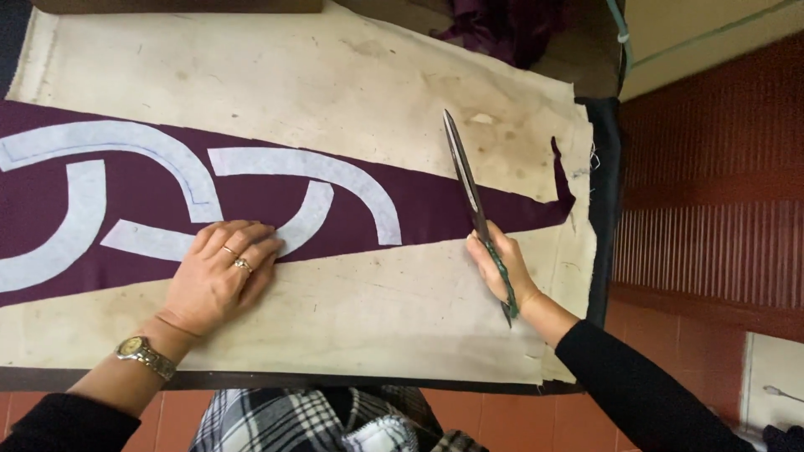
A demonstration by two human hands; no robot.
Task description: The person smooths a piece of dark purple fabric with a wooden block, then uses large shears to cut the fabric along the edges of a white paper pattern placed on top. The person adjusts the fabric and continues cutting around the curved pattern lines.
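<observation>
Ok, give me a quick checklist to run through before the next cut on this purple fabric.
1. Left hand flat on the fabric: ok.
2. Right hand gripping the scissors: ok.
3. Blades open for the cut: not ok, they look closed.
4. Left fingers away from the blades: ok.
5. White pattern pieces lying flat on the fabric: ok.
6. Pieces pinned or fixed down: cannot tell.

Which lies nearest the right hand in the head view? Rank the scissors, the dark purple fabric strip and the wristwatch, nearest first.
1. Scissors: held in the right hand.
2. Dark purple fabric strip: just left of that hand.
3. Wristwatch: far left, on the other wrist.
</observation>
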